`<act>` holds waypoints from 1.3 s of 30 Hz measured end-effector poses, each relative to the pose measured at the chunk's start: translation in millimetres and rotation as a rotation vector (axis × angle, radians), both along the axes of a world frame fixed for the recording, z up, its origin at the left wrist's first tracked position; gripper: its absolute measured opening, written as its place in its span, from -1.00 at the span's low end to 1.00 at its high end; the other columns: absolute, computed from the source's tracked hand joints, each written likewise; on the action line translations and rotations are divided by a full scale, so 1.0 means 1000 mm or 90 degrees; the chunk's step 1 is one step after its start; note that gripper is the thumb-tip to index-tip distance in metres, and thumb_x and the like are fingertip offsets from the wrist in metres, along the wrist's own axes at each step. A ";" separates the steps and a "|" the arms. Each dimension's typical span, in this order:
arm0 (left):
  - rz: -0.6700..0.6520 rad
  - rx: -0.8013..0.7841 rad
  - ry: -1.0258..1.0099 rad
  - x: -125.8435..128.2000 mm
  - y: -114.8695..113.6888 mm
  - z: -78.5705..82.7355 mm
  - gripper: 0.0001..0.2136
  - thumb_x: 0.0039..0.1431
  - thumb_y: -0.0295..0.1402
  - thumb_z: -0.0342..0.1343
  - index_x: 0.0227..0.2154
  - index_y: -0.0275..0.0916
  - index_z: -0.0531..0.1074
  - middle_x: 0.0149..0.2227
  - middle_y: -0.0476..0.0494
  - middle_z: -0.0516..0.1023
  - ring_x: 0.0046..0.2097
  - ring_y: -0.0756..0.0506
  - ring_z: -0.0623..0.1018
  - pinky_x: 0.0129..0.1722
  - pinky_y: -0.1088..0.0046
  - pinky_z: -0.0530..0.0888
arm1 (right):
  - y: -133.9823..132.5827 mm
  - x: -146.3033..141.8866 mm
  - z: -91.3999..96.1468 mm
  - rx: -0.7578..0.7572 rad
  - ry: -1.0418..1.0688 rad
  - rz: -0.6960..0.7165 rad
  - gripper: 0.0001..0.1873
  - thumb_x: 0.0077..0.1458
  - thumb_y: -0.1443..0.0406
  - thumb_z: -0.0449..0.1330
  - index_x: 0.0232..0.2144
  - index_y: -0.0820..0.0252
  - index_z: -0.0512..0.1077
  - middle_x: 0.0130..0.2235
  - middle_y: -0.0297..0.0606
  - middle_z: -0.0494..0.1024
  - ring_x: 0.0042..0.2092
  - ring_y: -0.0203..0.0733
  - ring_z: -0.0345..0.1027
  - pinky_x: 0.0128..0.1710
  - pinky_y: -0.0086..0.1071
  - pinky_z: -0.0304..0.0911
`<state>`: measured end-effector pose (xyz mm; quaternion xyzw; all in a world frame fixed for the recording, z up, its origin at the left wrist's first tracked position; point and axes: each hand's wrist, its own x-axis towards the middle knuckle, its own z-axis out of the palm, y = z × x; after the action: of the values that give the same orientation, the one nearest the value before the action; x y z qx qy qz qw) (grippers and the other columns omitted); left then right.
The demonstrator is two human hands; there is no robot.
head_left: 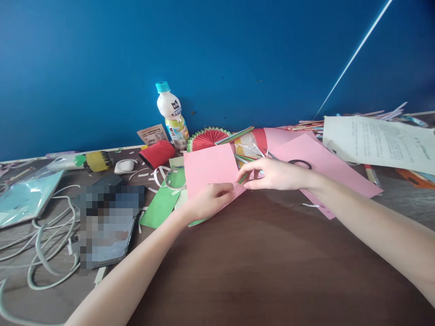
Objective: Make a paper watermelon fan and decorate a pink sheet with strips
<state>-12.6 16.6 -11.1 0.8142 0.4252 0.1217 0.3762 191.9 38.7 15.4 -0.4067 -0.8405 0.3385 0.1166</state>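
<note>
A pink square sheet of paper (209,170) lies on the brown table (258,258), its far part tilted up. My left hand (209,200) pinches its near edge from the left. My right hand (273,174) grips the sheet's right edge, fingertips close to the left hand's, with a thin green stick (242,179) under its fingers. A green sheet (160,206) lies under the pink one to the left. Larger pink sheets (322,167) spread beneath my right wrist.
A drink bottle (172,115) stands at the blue wall. Near it are a red-green paper fan (208,138), a red roll (157,153), a tape ring (175,177) and paper scraps. A phone (107,224), white cables (44,240) lie left; a printed sheet (380,142) right.
</note>
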 end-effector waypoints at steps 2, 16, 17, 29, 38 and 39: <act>0.002 0.017 0.009 0.000 0.000 0.000 -0.69 0.14 -0.19 -0.16 -0.64 -0.24 0.07 -0.60 0.08 0.07 -0.50 0.06 0.13 -0.50 0.53 0.10 | -0.001 -0.003 -0.002 0.011 -0.004 -0.003 -0.80 -0.02 0.21 0.13 -0.33 0.16 0.46 -0.30 -0.30 0.52 -0.35 -0.27 0.31 -0.35 -0.39 0.16; 0.078 0.152 0.039 0.007 -0.007 0.004 -0.81 0.11 -0.34 -0.14 -0.53 -0.20 0.32 -0.47 0.03 0.43 -0.39 -0.01 0.38 -0.42 0.50 0.23 | -0.002 -0.011 -0.013 -0.012 0.044 0.011 -0.83 -0.01 0.26 0.13 -0.37 0.20 0.47 -0.37 -0.33 0.51 -0.35 -0.28 0.29 -0.37 -0.41 0.11; 0.073 0.154 0.034 0.007 -0.006 0.003 -0.82 0.11 -0.34 -0.13 -0.53 -0.20 0.32 -0.47 0.04 0.42 -0.39 -0.01 0.37 -0.42 0.50 0.23 | -0.001 -0.011 -0.013 -0.020 0.046 0.026 -0.82 -0.01 0.25 0.13 -0.36 0.20 0.48 -0.36 -0.32 0.52 -0.35 -0.28 0.30 -0.36 -0.41 0.12; 0.055 0.177 0.040 0.005 -0.005 0.000 -0.84 0.08 -0.33 -0.10 -0.55 -0.19 0.29 -0.48 0.03 0.42 -0.38 -0.02 0.37 -0.41 0.49 0.23 | -0.004 -0.010 -0.015 0.040 0.030 0.037 -0.80 0.00 0.30 0.09 -0.36 0.16 0.50 -0.36 -0.35 0.55 -0.37 -0.28 0.34 -0.40 -0.44 0.12; 0.075 0.180 0.050 0.005 -0.005 0.001 -0.83 0.09 -0.32 -0.10 -0.52 -0.19 0.34 -0.44 0.01 0.46 -0.35 -0.04 0.40 -0.39 0.48 0.26 | -0.006 -0.013 -0.017 0.089 0.009 0.015 -0.82 0.00 0.32 0.07 -0.41 0.19 0.48 -0.41 -0.33 0.53 -0.40 -0.30 0.31 -0.43 -0.45 0.09; 0.075 0.178 0.048 0.005 -0.005 0.001 -0.82 0.09 -0.32 -0.10 -0.52 -0.19 0.35 -0.44 0.01 0.47 -0.36 -0.04 0.40 -0.39 0.47 0.27 | -0.006 -0.013 -0.017 0.088 0.009 0.014 -0.82 0.00 0.33 0.07 -0.42 0.19 0.48 -0.41 -0.33 0.53 -0.40 -0.30 0.31 -0.43 -0.45 0.09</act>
<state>-7.6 12.1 -9.9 0.8360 0.4653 0.1707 0.2353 178.9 32.7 -1.8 -0.3862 -0.8653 0.2837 0.1467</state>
